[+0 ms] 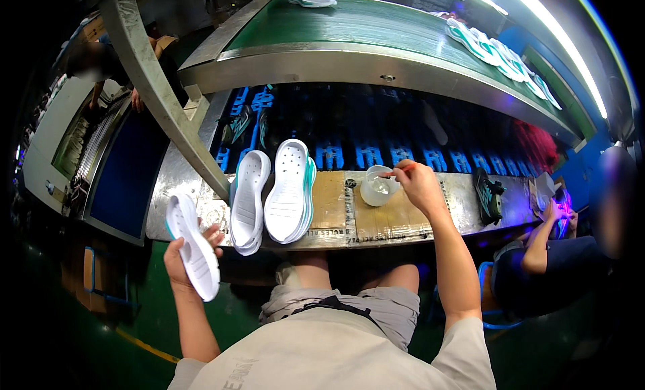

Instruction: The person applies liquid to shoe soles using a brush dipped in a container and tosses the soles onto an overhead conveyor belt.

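Note:
My left hand grips a white shoe sole with a teal side, tilted, off the left end of the bench. Two stacks of similar soles, a left stack and a right stack, stand just right of it on the bench, top sides up. My right hand pinches a thin tool with a reddish handle, probably a brush. Its lower end reaches into a translucent white cup, which holds what looks like clear liquid.
Cardboard covers part of the metal bench. A dark shoe lies to the right, near a seated co-worker. Beyond runs a green conveyor belt carrying white soles. A slanted metal post rises at left.

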A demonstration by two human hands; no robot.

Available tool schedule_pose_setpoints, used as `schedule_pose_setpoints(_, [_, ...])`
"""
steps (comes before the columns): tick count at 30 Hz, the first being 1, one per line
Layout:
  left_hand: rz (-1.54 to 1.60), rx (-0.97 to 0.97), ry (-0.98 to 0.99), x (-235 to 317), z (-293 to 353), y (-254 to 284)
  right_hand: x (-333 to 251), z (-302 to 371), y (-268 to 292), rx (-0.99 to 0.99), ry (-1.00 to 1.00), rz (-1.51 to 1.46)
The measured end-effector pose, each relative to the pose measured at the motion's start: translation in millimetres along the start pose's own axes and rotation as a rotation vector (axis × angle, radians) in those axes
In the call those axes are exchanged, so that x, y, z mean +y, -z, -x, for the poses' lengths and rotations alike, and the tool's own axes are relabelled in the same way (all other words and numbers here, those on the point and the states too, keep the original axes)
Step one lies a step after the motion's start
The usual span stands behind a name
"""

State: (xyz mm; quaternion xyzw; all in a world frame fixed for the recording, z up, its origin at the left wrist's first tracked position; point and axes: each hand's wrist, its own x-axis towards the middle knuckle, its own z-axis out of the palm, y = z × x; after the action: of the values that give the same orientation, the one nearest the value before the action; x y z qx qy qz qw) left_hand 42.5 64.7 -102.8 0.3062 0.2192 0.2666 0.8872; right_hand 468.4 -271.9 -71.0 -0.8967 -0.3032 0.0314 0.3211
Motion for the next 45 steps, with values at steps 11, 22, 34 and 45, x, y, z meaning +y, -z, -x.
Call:
schedule_pose_setpoints(11, [0.301, -0.479, 0.473, -91.6, 10.5, -67.4, 26.4, 37.7, 16.0, 0.175, 0.027, -0.161])
schedule_pose_setpoints(22, [0.200, -0.349, 0.913, -102.1, 10.9, -122.7, -66.1, 74.9, 33.4, -0.365, 0.527, -0.499])
schedule_pose_setpoints(34, [0.011, -0.517, 0.761, -109.2, -8.3, -103.8, -55.0, 82.0, 5.1, -0.160, 0.381, -0.406])
schedule_pose_setpoints(45, [-0.251, -0.574, 0.030, -104.6, -41.6, -132.2, -81.2, 141.2, 14.8, -0.280, 0.444, -0.573])
